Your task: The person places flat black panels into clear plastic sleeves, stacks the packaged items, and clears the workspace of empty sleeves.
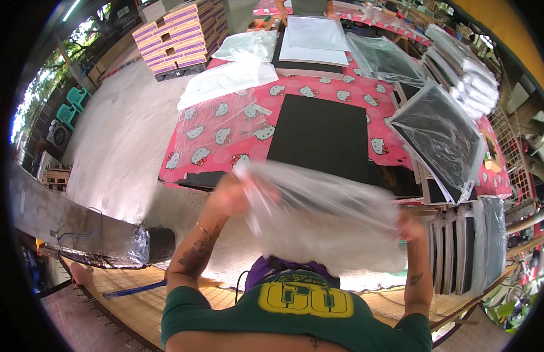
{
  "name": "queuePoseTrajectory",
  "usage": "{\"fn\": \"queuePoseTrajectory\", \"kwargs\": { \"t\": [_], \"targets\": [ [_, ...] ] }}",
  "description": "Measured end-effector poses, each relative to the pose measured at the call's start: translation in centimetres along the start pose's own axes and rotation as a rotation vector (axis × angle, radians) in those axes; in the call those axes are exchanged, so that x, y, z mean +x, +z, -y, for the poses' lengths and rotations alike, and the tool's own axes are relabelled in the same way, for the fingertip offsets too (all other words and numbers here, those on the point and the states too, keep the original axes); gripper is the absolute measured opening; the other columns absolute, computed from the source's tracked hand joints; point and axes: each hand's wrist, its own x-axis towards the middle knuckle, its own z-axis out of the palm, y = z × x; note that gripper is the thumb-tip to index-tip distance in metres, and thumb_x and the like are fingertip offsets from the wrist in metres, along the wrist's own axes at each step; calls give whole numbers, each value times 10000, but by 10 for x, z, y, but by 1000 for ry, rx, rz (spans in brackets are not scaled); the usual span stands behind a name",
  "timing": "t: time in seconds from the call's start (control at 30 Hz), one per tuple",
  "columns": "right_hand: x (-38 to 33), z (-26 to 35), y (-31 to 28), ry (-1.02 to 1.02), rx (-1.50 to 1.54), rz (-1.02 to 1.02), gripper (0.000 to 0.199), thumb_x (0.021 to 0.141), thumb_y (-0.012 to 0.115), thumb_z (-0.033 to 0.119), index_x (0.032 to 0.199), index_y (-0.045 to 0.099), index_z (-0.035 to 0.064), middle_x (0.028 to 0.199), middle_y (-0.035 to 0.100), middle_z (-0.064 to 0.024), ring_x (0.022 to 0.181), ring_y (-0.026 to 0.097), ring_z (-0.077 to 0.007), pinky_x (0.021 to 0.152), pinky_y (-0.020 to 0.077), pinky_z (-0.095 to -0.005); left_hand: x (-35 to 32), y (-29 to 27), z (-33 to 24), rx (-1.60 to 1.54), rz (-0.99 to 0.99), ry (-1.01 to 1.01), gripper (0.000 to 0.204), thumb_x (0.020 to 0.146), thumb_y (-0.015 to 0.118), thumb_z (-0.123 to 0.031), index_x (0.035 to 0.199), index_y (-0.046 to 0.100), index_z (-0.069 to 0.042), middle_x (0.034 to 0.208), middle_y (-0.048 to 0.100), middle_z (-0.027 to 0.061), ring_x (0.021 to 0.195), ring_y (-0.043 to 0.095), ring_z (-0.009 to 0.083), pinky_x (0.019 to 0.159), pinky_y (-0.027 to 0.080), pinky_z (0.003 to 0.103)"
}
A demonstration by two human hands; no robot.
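Note:
Between my two hands a clear plastic bag (324, 214) is stretched out above the near edge of the table, blurred by motion. My left hand (232, 195) is closed on its upper left corner. At its right side my right hand (409, 227) grips the edge, the fingers partly smeared. Just beyond the bag, a flat black panel (319, 132) lies on the pink patterned tablecloth (377, 126); the bag hides its near end. Left of the panel, another clear plastic sheet (216, 123) lies flat on the cloth.
Plastic-wrapped dark panels (442, 135) lean in a stack at the right, above more upright wrapped panels (453, 252). White plastic bags (231, 76) lie at the far left of the table. Across it, a person's hand (333, 16) is beside a white sheet (319, 35). Stacked cartons (178, 41) stand on a pallet.

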Motion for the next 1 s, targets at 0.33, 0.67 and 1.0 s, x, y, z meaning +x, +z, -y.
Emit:
{"fn": "queuePoseTrajectory", "kwargs": {
  "t": [0.33,0.67,1.0],
  "targets": [
    [-20,-142,-5,128,263,0,441,830,676,325,1105,589,-9,1005,650,-153,868,659,-287,799,537,-418,-47,-86,36,-213,-213,-32,350,888,621,-232,1143,559,-1,1101,634,124,993,617,230,878,502,441],
    [43,-172,80,119,-382,-968,521,778,485,-49,1295,495,17,1009,618,-159,783,579,-179,699,483,-283,-62,-119,174,1067,-936,-20,326,843,550,-90,1154,588,-2,914,671,167,814,639,333,764,482,409],
    [55,-131,86,-127,-193,-1084,324,771,513,-98,1078,541,1,875,603,-147,640,569,-156,525,466,-272,-36,-69,131,1552,-810,-67,303,803,557,-40,1098,621,-12,940,625,267,853,609,410,745,467,462]
  ]
}}
